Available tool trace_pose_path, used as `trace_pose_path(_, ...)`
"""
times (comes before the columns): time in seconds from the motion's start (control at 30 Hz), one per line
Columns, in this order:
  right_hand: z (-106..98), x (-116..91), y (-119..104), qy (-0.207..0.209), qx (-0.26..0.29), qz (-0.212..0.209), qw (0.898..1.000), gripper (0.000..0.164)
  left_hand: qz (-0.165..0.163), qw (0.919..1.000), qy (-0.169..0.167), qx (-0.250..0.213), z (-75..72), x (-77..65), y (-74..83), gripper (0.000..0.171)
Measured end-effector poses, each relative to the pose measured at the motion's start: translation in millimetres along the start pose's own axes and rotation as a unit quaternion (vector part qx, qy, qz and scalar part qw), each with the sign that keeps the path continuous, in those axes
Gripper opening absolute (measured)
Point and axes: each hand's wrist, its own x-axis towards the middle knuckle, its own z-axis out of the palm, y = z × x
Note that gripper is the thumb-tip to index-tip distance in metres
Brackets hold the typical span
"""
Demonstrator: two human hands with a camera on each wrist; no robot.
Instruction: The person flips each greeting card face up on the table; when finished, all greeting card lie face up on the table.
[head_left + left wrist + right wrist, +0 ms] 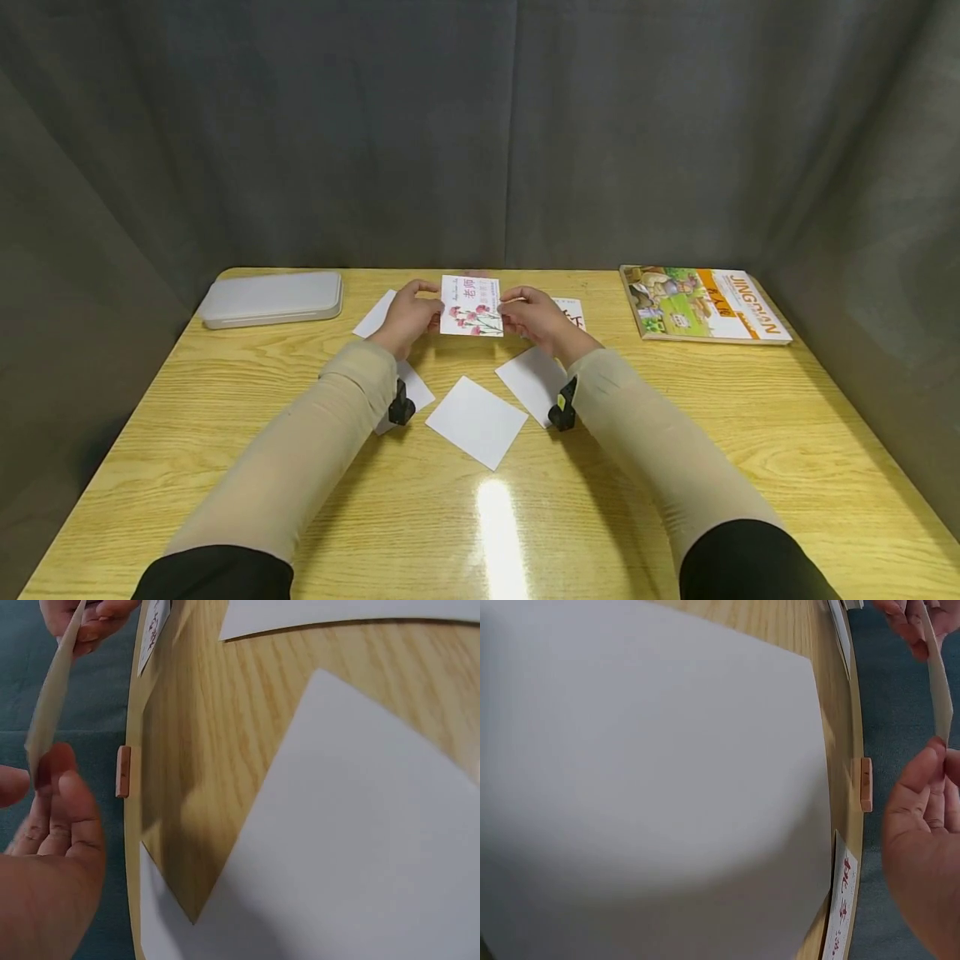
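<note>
A greeting card (pixel 471 307) with pink carnations and printed characters is raised above the far part of the table, its picture side toward the head camera. My left hand (pixel 411 318) pinches its left edge between thumb and fingers. On the opposite edge my right hand (pixel 542 318) grips it the same way. The wrist views show the card nearly edge-on, as a thin pale strip (pixel 54 701) between the two hands. Below the hands lie blank white cards, one in the middle (pixel 477 422), one under the right wrist (pixel 534 383) and others by the left arm (pixel 414 388).
A white card with red characters (pixel 570 312) lies beyond the right hand. A small reddish block (pixel 124 772) sits at the table's far edge. At the back left is a pale grey case (pixel 273 298); at the back right, a picture book (pixel 705 305). Dark curtains stand behind.
</note>
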Motion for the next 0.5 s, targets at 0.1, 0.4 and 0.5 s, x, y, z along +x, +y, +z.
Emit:
trace_pose_path(0.1,1.5,0.6,0.3,0.011,0.011,0.000,1.000,0.026,-0.022,0.9996,-0.016,-0.009,-0.2,0.2,-2.5,0.045)
trace_pose_path(0.4,-1.9,4.0,1.2,0.051,0.015,0.013,0.998,0.042,-0.021,0.9964,-0.071,0.042,-6.8,-0.2,-5.3,0.038)
trace_pose_path(0.5,-6.3,4.5,0.5,0.055,-0.026,-0.003,0.998,0.036,0.001,0.9916,-0.080,0.101,-8.7,-0.1,-4.4,0.037)
